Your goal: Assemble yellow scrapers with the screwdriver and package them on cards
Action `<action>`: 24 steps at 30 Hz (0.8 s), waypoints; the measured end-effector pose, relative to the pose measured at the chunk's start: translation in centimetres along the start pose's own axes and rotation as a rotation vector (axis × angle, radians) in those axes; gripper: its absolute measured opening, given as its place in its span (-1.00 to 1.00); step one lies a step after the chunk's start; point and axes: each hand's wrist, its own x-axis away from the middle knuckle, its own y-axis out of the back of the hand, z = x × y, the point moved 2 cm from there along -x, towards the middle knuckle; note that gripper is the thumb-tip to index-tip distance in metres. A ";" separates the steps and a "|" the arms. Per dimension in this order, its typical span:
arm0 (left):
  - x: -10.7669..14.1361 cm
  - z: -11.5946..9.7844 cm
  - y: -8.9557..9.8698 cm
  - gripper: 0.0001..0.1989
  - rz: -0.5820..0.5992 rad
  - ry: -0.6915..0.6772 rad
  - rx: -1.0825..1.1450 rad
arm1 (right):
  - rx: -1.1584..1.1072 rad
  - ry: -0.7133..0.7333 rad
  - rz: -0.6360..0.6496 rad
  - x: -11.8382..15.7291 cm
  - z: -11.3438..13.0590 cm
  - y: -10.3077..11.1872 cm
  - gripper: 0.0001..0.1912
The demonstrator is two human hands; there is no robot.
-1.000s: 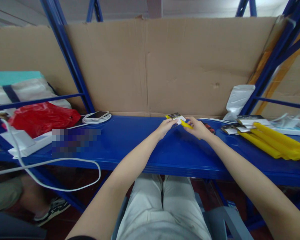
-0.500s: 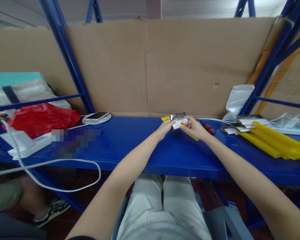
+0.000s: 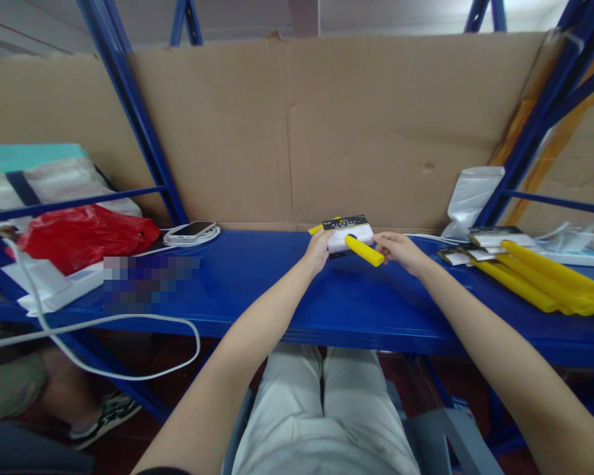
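Observation:
Above the far part of the blue table, my left hand [image 3: 318,251] grips the left side of a black-and-white packaging card [image 3: 337,244]. A yellow rod-like piece [image 3: 365,251] sticks out from the card's front toward the lower right. More yellow shows behind the card's upper left corner. My right hand [image 3: 395,251] is at the card's right edge, its fingers bent and pinched together there, close to the yellow piece's end. What lies between those fingertips is too small to be sure of.
Several yellow pieces with similar cards [image 3: 539,284] lie piled at the right. A white plastic pouch [image 3: 470,201] leans by the blue post. At left are a phone [image 3: 194,229] on a coiled white cable, a red bag [image 3: 89,234] and a white power strip [image 3: 64,293]. Cardboard [image 3: 218,132] stands behind.
The card has turned its printed face toward me, and the yellow piece now points out in front. My right hand has shifted right to the card's edge, covering the red-and-black tool seen before.

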 end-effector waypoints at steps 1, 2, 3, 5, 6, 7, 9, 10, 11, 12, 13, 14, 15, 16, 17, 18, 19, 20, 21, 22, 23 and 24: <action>0.1 -0.1 0.0 -0.76 -0.004 0.000 -0.003 | -0.004 0.011 0.008 0.0 0.0 -0.1 -0.78; 0.2 -0.1 0.0 -0.77 -0.005 -0.003 -0.012 | -0.003 0.024 0.016 0.0 0.0 -0.1 -0.78; 0.2 -0.2 0.1 -0.79 0.000 -0.008 -0.025 | 0.002 0.039 0.025 0.0 0.0 -0.1 -0.77; 0.3 -0.2 0.1 -0.81 0.029 -0.026 -0.056 | 0.014 0.071 0.043 -0.1 -0.1 -0.1 -0.73; 0.3 -0.2 0.2 -0.81 0.048 -0.034 -0.068 | 0.016 0.086 0.049 -0.1 -0.1 -0.1 -0.71; 0.2 -0.1 0.2 -0.80 0.063 -0.039 -0.075 | 0.016 0.099 0.051 -0.1 -0.1 -0.1 -0.69; 0.0 -0.1 0.4 -0.78 0.064 -0.030 -0.071 | 0.010 0.114 0.053 -0.1 -0.1 -0.1 -0.67; -0.1 0.0 0.5 -0.76 0.051 -0.020 -0.061 | 0.006 0.119 0.058 -0.2 -0.1 -0.2 -0.66; -0.2 0.0 0.6 -0.75 0.034 -0.005 -0.048 | 0.002 0.124 0.067 -0.2 -0.2 -0.2 -0.65; -0.3 0.0 0.7 -0.74 0.018 0.011 -0.035 | 0.000 0.129 0.076 -0.2 -0.2 -0.2 -0.65; -0.3 0.0 0.8 -0.72 0.007 0.026 -0.022 | -0.002 0.135 0.085 -0.2 -0.2 -0.3 -0.64; -0.3 0.0 0.8 -0.71 0.000 0.039 -0.010 | -0.001 0.143 0.095 -0.2 -0.2 -0.3 -0.63; -0.3 0.0 0.9 -0.70 -0.006 0.046 0.003 | 0.000 0.151 0.101 -0.2 -0.3 -0.3 -0.63; -0.3 0.0 0.9 -0.70 -0.014 0.049 0.015 | 0.002 0.159 0.104 -0.3 -0.3 -0.3 -0.62; -0.3 -0.1 1.0 -0.71 -0.026 0.047 0.027 | 0.004 0.165 0.104 -0.3 -0.3 -0.2 -0.62; -0.2 -0.2 1.0 -0.72 -0.045 0.045 0.035 | 0.005 0.170 0.104 -0.3 -0.4 -0.2 -0.62; -0.2 -0.3 1.1 -0.75 -0.071 0.045 0.040 | 0.006 0.174 0.105 -0.4 -0.4 -0.2 -0.62; -0.1 -0.4 1.1 -0.77 -0.103 0.049 0.042 | 0.006 0.177 0.107 -0.4 -0.4 -0.2 -0.63; 0.0 -0.5 1.2 -0.79 -0.138 0.054 0.043 | 0.007 0.179 0.111 -0.4 -0.4 -0.2 -0.63; 0.0 -0.6 1.2 -0.80 -0.175 0.060 0.045 | 0.008 0.180 0.116 -0.4 -0.4 -0.2 -0.64; 0.0 -0.7 1.3 -0.81 -0.211 0.063 0.049 | 0.009 0.180 0.121 -0.4 -0.5 -0.3 -0.65; 0.1 -0.8 1.3 -0.81 -0.243 0.065 0.054 | 0.010 0.181 0.124 -0.4 -0.5 -0.3 -0.67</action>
